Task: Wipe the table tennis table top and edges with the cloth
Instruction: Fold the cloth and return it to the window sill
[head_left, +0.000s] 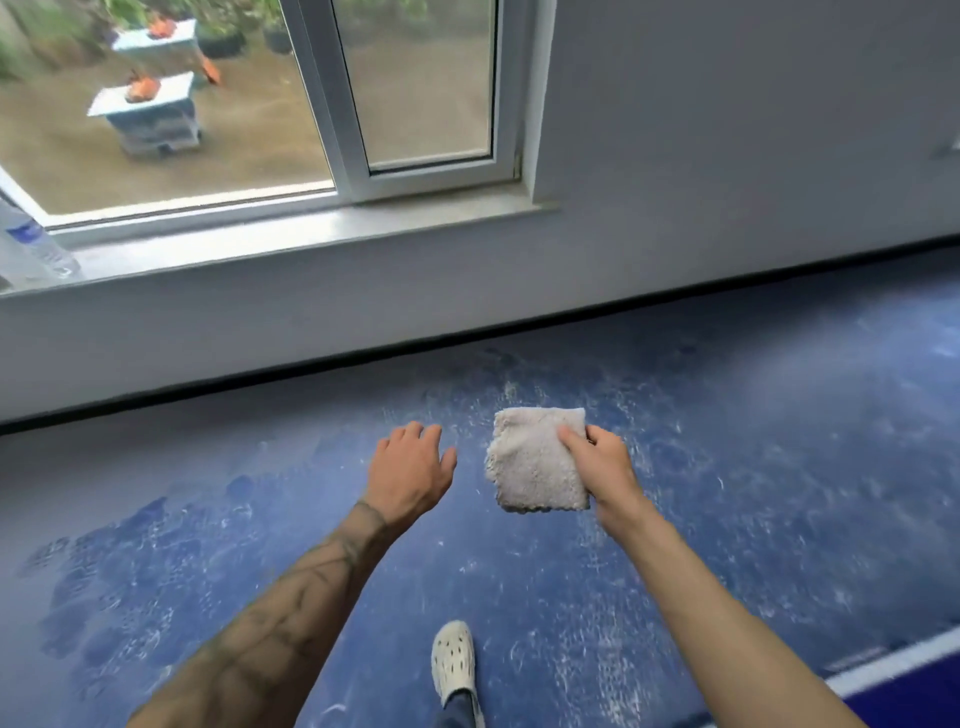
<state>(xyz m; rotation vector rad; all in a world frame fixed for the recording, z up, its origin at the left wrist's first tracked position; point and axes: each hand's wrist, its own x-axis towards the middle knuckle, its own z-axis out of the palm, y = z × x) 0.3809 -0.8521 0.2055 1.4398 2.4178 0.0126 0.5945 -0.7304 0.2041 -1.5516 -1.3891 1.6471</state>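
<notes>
right grip (602, 462): that's your right hand, thumb on top and fingers curled under, pinching the cloth by its right edge
cloth (535, 460): pale, fluffy, folded into a rough square. It sticks out to the left of the right grip, held up over the floor, not touching anything else as far as I can see
left grip (410, 467): your left hand, holding nothing, palm down, fingers loose and a bit spread. It's just left of the cloth with a small gap between them
worktop (919, 699): only a dark blue corner with a white edge stripe shows, well below and right of the right grip, beside your right forearm. The cloth's not on it
floor (208, 519): blue, covered in whitish dust and smudges, lying under both grips
shoe (453, 657): pale clog with holes, on the floor below the gap between the two grips
wall (727, 156): grey, out past both grips, with a dark strip where it meets the floor
window (415, 88): white frame, up and left of the left grip
bottle (36, 244): clear plastic with a blue label, on the sill far left of the left grip, cut off by the frame edge
</notes>
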